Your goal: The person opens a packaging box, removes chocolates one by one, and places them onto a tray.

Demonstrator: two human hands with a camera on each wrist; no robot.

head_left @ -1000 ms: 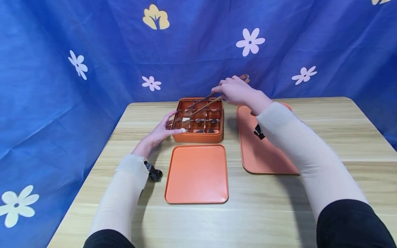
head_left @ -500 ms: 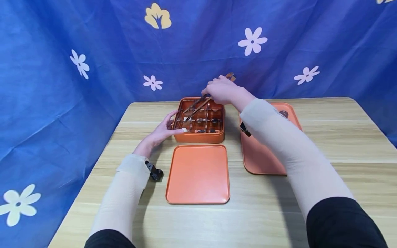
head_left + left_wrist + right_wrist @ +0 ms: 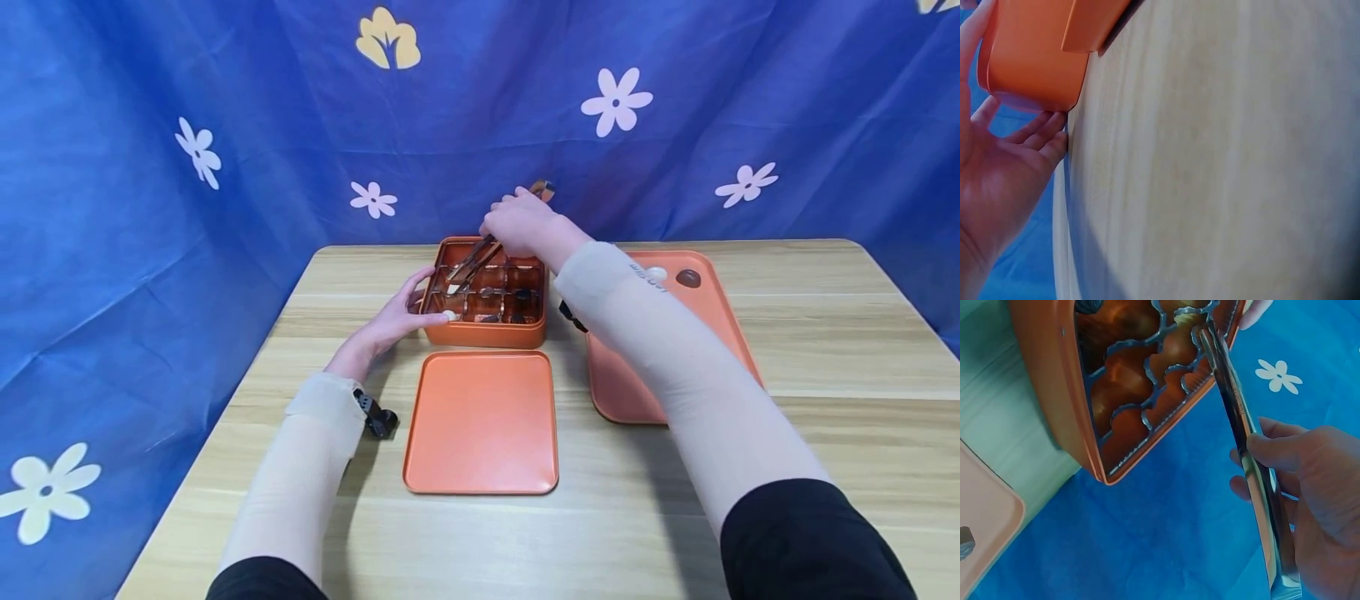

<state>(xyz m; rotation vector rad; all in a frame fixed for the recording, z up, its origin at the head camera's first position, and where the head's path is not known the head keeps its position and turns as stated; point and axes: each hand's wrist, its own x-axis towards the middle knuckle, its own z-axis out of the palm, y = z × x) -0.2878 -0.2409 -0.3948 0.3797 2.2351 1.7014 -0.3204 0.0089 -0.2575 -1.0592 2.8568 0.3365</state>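
An orange square box [image 3: 483, 335] with a brown divided insert stands at the back of the table. My left hand [image 3: 386, 325] rests against its left side, thumb at the front left corner and fingers spread along the wall. My right hand [image 3: 521, 221] holds copper-coloured metal tongs [image 3: 1235, 406] from above. Their tips reach into a left compartment of the middle row, at a small white piece [image 3: 452, 289]; whether they pinch it cannot be made out. Another white piece [image 3: 450, 315] lies in the front left compartment. Dark pieces [image 3: 522, 295] sit in several other compartments.
In front of the box lies a flat square orange lid or tray [image 3: 480, 425]. At the right is a larger pinkish-orange tray [image 3: 712, 321], partly under my right forearm, bearing a brown piece [image 3: 687, 278] and a white piece [image 3: 656, 273]. A blue curtain [image 3: 480, 100] hangs behind the table.
My right hand has moved left over the box, and the tongs stand steeper with their tips closer together at the white piece. My left hand stays at the box's side.
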